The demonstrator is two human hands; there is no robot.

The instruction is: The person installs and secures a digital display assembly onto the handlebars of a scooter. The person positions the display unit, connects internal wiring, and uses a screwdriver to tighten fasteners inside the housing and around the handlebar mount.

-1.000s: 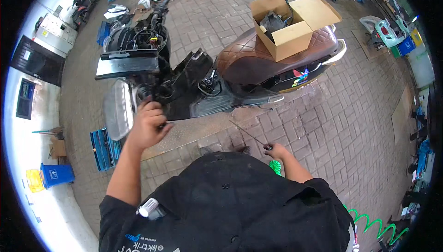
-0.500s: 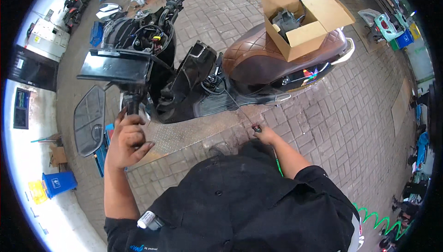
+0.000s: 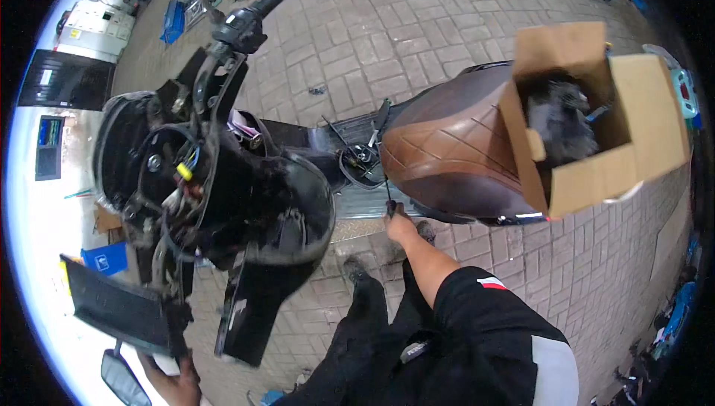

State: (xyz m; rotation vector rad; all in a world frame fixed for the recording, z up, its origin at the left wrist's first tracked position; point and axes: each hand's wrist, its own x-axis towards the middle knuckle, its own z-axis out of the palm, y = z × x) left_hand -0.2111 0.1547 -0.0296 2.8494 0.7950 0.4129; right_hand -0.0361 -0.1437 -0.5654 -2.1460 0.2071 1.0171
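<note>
While the right hand (image 3: pixel 400 226) grips a tool (image 3: pixel 391 207) beside the seat (image 3: pixel 447 149), the left hand (image 3: pixel 176 385), leftward of that seat, has unclear finger closure.

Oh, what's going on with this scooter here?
The scooter has its front open, with wires showing. The person's right hand grips a long thin tool near the footboard. The left hand is at a dark flat panel; whether it grips is unclear. An open cardboard box sits on the brown seat.

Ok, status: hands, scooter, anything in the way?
Right fingers around thin-shafted tool; left fingers at dark panel, grip unclear. Scooter front open, wiring exposed. Open carton on seat.
</note>
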